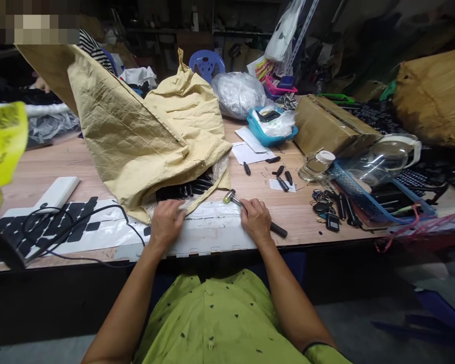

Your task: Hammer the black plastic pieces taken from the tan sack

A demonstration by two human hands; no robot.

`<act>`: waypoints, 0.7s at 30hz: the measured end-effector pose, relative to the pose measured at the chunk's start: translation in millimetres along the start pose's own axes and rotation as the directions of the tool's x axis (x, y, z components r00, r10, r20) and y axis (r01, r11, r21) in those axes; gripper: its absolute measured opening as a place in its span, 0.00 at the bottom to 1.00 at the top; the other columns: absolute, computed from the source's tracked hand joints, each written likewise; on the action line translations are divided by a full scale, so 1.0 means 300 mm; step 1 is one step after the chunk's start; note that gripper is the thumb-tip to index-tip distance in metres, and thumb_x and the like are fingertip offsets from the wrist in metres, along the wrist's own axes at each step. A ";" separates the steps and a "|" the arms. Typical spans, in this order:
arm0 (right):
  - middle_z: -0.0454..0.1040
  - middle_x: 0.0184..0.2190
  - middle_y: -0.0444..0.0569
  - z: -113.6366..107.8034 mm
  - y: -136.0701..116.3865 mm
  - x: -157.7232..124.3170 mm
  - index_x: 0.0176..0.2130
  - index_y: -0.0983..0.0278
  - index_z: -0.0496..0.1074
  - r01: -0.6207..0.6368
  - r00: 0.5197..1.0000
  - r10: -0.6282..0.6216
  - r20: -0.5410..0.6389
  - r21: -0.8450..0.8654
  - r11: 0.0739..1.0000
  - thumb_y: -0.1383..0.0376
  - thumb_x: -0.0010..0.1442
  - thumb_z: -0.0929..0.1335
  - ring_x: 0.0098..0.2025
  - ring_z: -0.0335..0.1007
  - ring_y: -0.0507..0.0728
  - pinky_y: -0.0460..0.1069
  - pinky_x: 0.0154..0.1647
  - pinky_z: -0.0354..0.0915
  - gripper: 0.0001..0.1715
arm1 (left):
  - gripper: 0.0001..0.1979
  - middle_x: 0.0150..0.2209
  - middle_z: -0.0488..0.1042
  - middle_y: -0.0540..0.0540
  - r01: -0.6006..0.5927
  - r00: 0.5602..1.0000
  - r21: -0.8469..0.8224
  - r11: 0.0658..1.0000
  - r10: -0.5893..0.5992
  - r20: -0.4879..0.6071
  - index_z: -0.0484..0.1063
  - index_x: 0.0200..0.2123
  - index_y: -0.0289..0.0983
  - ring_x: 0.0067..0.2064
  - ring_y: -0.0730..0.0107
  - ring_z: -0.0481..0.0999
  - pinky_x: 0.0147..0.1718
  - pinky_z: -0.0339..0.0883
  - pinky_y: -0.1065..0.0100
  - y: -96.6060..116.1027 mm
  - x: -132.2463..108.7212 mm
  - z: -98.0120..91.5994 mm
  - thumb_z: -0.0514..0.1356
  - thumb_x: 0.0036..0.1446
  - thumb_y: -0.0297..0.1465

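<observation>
Two bare hands at the front of the counter [60,162], and it's the right hand [257,220] that has the tool: fingers clamped round a hammer [236,200], head towards the sack [121,151], dark grip poking out behind. Over to the left hand [167,222], fingers curled right by the sack's mouth; whether they pinch anything, I can't tell. Dark pieces [191,188] show inside that mouth, just beyond the knuckles, and a pale board [212,230] lies below both hands. My read of the step: hammer gripped, left hand working at the sack's edge. The next move, I'd judge, calls for left fingers well clear of the hammer head and the loose cloth out of its path.

Around them, a crowded surface! Small black handles [282,184] scattered by some paper, keys [326,207] further right, a see-through jug [392,156] near a brown cardboard box [326,121]. On the left, a black cable [64,222] loops beside a white box [58,192]. Beyond, a dim room: cluttered shelves, a blue chair [207,63] behind the counter, and a striped sleeve [93,50] half hidden past the sack
</observation>
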State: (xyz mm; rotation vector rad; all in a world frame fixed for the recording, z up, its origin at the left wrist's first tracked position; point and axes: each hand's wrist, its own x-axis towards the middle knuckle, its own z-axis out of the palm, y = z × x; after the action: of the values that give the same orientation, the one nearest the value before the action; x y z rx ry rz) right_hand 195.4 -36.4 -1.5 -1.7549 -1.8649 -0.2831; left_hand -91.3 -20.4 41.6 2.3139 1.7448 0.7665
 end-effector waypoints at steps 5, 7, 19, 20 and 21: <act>0.72 0.35 0.50 0.004 -0.006 0.004 0.46 0.59 0.79 -0.008 1.000 0.008 -0.013 -0.001 1.000 0.72 0.62 0.65 0.39 0.62 0.59 0.51 0.39 0.59 0.17 | 0.13 0.46 0.77 0.38 0.192 0.980 0.225 0.955 -0.198 0.006 0.81 0.45 0.40 0.50 0.45 0.71 0.49 0.68 0.49 -0.064 0.092 -0.001 0.61 0.57 0.28; 0.72 0.34 0.50 0.004 -0.008 0.005 0.45 0.59 0.79 -0.008 1.000 0.008 -0.016 -0.001 1.000 0.72 0.61 0.65 0.39 0.62 0.59 0.51 0.39 0.59 0.17 | 0.12 0.44 0.76 0.39 0.187 0.979 0.246 0.951 -0.201 0.033 0.81 0.43 0.41 0.50 0.45 0.70 0.49 0.67 0.49 -0.071 0.102 0.004 0.61 0.56 0.29; 0.72 0.35 0.50 -0.010 -0.010 0.008 0.47 0.59 0.79 -0.023 0.999 0.024 0.029 -0.014 1.000 0.71 0.62 0.66 0.39 0.63 0.59 0.51 0.39 0.59 0.17 | 0.06 0.40 0.78 0.45 -0.116 0.973 -0.170 0.979 0.147 0.179 0.77 0.41 0.42 0.47 0.55 0.70 0.49 0.63 0.56 0.062 0.012 0.029 0.62 0.61 0.32; 0.72 0.35 0.50 -0.010 -0.010 0.008 0.47 0.59 0.79 -0.025 0.999 0.026 0.031 -0.014 1.000 0.71 0.62 0.66 0.39 0.63 0.59 0.51 0.39 0.59 0.17 | 0.05 0.39 0.78 0.45 -0.132 0.964 -0.205 0.970 0.174 0.199 0.77 0.41 0.42 0.46 0.56 0.70 0.49 0.64 0.56 0.079 0.003 0.046 0.63 0.61 0.32; 0.72 0.35 0.50 -0.011 -0.010 0.007 0.47 0.59 0.79 -0.027 0.999 0.027 0.032 -0.014 1.000 0.71 0.62 0.66 0.39 0.63 0.59 0.51 0.39 0.59 0.17 | 0.05 0.39 0.78 0.46 -0.136 0.959 -0.230 0.964 0.187 0.215 0.77 0.40 0.42 0.46 0.56 0.70 0.48 0.64 0.57 0.092 -0.005 0.065 0.63 0.61 0.32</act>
State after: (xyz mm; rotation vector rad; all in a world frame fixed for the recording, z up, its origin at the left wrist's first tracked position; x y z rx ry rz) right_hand 193.2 -36.7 2.9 -1.8018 -1.8643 -0.2595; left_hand -58.7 -26.8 35.7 2.3119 1.3195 0.6373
